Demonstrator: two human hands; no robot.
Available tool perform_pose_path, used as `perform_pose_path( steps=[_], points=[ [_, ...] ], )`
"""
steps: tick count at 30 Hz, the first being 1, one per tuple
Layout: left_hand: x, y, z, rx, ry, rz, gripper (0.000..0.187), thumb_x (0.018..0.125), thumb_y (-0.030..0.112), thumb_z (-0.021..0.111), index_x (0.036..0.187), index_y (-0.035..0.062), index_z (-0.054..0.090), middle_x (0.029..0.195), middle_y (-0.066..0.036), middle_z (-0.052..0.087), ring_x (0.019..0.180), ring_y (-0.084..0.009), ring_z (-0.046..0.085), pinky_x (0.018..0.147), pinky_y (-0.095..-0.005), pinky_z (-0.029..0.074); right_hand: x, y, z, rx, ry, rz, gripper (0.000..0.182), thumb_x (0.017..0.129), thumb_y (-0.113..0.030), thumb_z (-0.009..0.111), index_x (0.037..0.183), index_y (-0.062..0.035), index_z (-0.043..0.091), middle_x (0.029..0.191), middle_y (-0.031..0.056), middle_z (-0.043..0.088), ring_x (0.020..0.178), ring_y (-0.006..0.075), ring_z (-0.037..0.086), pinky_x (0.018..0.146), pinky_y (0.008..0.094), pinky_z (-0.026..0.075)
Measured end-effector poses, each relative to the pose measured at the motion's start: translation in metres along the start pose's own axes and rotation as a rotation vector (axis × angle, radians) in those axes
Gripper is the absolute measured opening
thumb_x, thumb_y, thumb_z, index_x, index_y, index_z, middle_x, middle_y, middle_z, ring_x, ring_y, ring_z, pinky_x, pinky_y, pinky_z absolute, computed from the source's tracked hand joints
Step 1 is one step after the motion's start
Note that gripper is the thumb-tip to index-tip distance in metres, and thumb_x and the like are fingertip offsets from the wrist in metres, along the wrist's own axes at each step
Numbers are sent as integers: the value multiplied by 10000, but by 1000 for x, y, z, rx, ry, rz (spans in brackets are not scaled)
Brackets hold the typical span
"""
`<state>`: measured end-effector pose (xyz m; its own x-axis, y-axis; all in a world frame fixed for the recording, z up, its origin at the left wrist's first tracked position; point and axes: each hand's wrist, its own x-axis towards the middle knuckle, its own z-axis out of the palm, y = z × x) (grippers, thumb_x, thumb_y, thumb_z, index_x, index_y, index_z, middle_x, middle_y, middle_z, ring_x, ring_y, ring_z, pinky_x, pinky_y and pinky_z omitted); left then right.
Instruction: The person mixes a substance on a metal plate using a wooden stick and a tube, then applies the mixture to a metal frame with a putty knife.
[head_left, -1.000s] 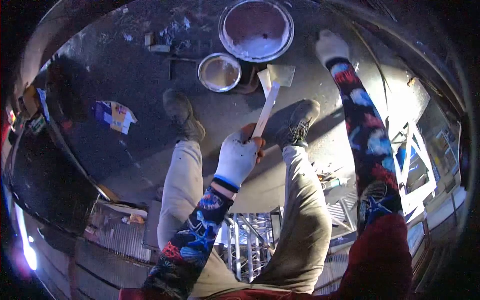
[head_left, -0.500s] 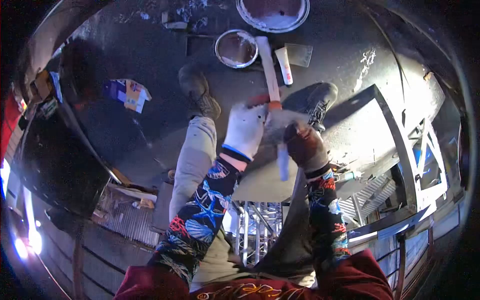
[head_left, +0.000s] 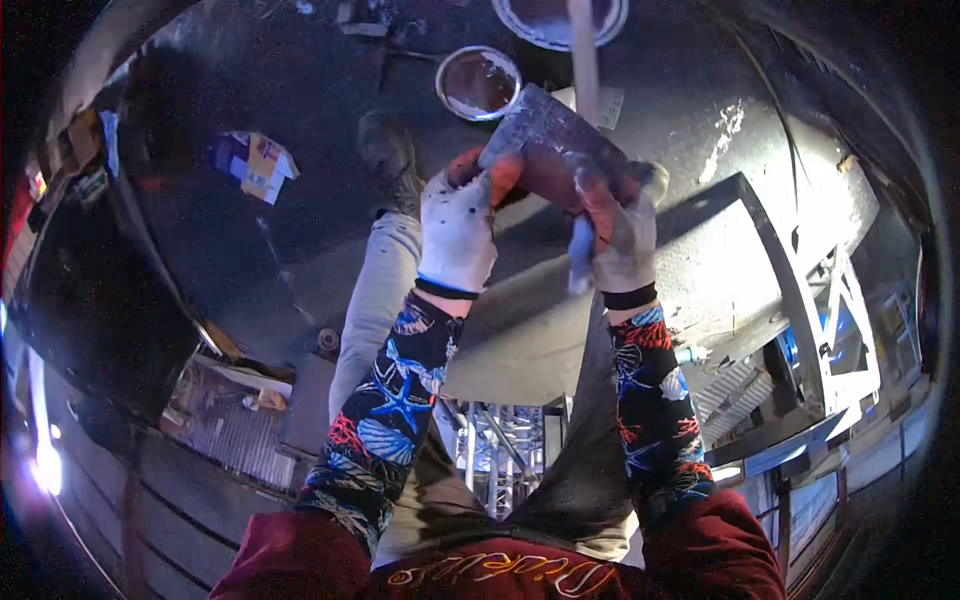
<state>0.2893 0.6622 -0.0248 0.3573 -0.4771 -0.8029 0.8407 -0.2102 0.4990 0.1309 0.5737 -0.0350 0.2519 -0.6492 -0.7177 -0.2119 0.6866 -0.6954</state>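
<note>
A dark rectangular plate, its face scuffed and dusted with pale specks, is held up tilted between my two hands. My left hand, in a white glove with reddish-brown fingers, grips its left corner. Closed on the lower right part is my right hand, in a similarly stained glove. A long pale stick runs up from behind the plate's top edge, blurred by motion. Beside my right palm hangs a bluish-white narrow end, in line with that stick; which fingers hold it I cannot tell.
A small round pan with brown contents and a larger round container stand ahead on the dark floor. Torn printed cardboard lies at left. To the right are a metal frame and a brightly lit surface. Corrugated sheets and trusswork lie below.
Both hands have moved up and apart. The dark plate now shows broadly between them, and the pale stick has shifted up and to the right. The view has moved slightly.
</note>
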Motion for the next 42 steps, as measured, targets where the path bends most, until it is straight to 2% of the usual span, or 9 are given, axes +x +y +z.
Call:
perform_pose_path(
  steps=[4, 7, 16, 26, 28, 36, 38, 40, 42],
  points=[
    [5, 26, -15, 410, -96, 24, 352, 878, 49, 587, 1213, -57, 577, 1082, -110, 675, 941, -167, 666, 847, -286, 528, 6, -12, 2, -174, -53, -30, 360, 887, -236, 694, 1128, 30, 662, 953, 74, 705, 843, 92, 630, 699, 208, 484],
    [5, 25, -10, -107, -187, 19, 398, 871, 94, 647, 1242, -28, 570, 1079, -93, 674, 943, -157, 662, 839, -280, 530, 1, -10, 7, 138, 1, 93, 312, 893, -162, 676, 1147, 18, 649, 938, 70, 702, 794, 98, 643, 660, 216, 492],
    [-12, -13, 13, -39, -10, -57, 300, 895, 78, 650, 1174, -24, 603, 1015, -38, 666, 880, -94, 620, 783, -238, 492, 2, 6, 5, 369, 3, 26, 393, 880, -65, 682, 1242, 53, 588, 1019, 59, 687, 828, 102, 638, 724, 222, 490],
    [11, 37, -5, 145, 185, 95, 390, 902, 64, 618, 1264, -59, 540, 1064, -75, 658, 896, -119, 618, 781, -246, 492, 29, -82, -30, -1361, 151, -470, 429, 938, -301, 594, 1344, -166, 555, 796, 119, 661, 597, 231, 611, 545, 351, 472],
    [10, 37, -6, 82, 185, 79, 384, 903, 64, 613, 1261, -58, 546, 1058, -74, 659, 893, -117, 616, 775, -244, 489, 46, -94, -42, -1574, 51, -509, 382, 934, -302, 547, 1292, -173, 587, 916, 198, 669, 786, 382, 645, 705, 470, 509],
    [8, 50, -10, 162, 160, 74, 454, 898, 135, 660, 1276, -80, 530, 1063, -89, 661, 903, -116, 618, 799, -243, 497, 147, -150, 33, -1941, 120, -216, 296, 927, -298, 520, 1038, -76, 682, 996, 200, 688, 946, 375, 675, 851, 470, 537],
    [10, 49, -14, 166, 140, 98, 511, 884, 166, 699, 1293, -80, 515, 1064, -87, 659, 898, -114, 618, 784, -238, 499, 134, -178, 70, -2144, -50, -152, 484, 968, -217, 435, 1422, -383, 433, 1224, 141, 633, 1089, 329, 639, 921, 464, 525],
    [14, 49, -18, 97, 93, 101, 564, 863, 178, 736, 1306, -81, 503, 1062, -87, 657, 898, -115, 619, 776, -239, 500, 140, -184, 88, -2294, -96, -52, 589, 980, -182, 394, 1451, -518, 284, 1306, 116, 589, 1160, 304, 605, 936, 475, 519],
    [15, 50, -19, 78, 88, 72, 554, 850, 130, 733, 1308, -80, 504, 1060, -86, 655, 894, -113, 618, 774, -238, 501, 158, -172, 84, -2284, -49, -73, 532, 979, -205, 402, 1433, -480, 362, 1315, 104, 587, 1165, 295, 604, 937, 478, 518]
  ],
)
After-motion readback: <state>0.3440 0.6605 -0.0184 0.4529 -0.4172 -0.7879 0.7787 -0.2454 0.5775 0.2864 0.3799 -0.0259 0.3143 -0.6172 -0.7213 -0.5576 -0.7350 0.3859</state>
